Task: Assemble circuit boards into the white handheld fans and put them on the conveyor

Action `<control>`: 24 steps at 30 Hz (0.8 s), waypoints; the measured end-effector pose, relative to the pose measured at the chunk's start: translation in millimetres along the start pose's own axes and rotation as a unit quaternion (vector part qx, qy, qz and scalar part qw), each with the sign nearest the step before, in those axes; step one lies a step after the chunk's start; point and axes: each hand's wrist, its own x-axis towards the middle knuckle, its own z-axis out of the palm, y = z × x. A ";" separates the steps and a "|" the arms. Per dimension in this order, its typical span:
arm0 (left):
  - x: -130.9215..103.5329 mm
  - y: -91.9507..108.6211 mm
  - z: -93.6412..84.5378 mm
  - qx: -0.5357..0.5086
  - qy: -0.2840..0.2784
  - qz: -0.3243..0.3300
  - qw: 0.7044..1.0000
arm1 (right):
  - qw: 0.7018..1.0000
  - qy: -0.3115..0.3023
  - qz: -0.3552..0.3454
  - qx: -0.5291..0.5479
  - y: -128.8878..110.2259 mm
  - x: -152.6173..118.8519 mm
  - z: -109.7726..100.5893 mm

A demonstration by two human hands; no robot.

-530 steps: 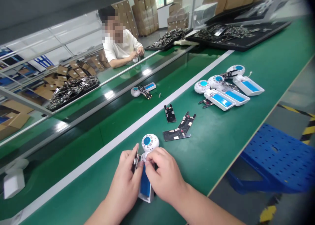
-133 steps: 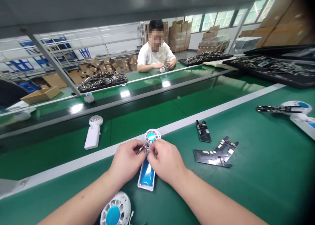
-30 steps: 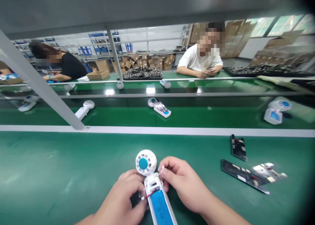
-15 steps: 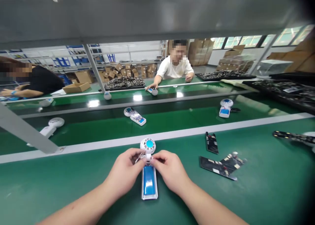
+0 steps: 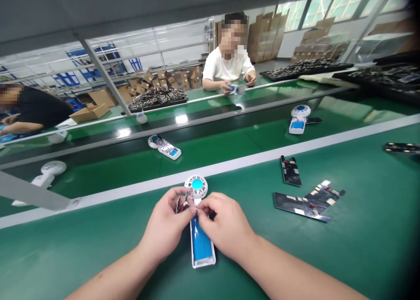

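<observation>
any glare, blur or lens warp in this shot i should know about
Head view: bright glare patches on the glossy conveyor belt behind the work; straight rails bow from wide-angle distortion; the right edge darkens in a vignette. The left hand, right hand and the open handheld fan between them are sharp, as are the loose circuit boards; the windows top right are washed out.

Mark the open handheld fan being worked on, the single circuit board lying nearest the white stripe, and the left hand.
open handheld fan (image 5: 201, 244), head view, blue battery in its handle
single circuit board (image 5: 290, 171), head view, middle of its dark face
left hand (image 5: 166, 227), head view, back of the hand
</observation>
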 end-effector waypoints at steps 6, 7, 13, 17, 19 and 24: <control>2.5 2.1 -3.1 0.037 0.028 0.016 0.999 | 0.998 0.039 0.048 0.019 -1.9 1.7 -0.5; 1.8 2.2 -4.3 0.061 0.031 0.033 0.997 | 0.998 0.045 0.051 0.018 -2.9 1.3 -0.4; -7.9 1.5 -6.9 0.270 0.062 0.158 0.948 | 0.996 0.083 -0.036 -0.024 -8.6 -5.0 2.6; -12.6 -2.7 -3.4 0.343 0.080 0.297 0.888 | 0.994 0.090 -0.038 -0.048 -10.7 -7.8 3.3; -13.9 -5.5 -2.1 0.358 0.081 0.338 0.867 | 0.995 0.085 -0.018 -0.041 -12.0 -8.2 2.5; -15.0 -8.0 -1.3 0.388 0.088 0.396 0.828 | 0.998 0.062 0.015 -0.018 -15.7 -8.9 -2.2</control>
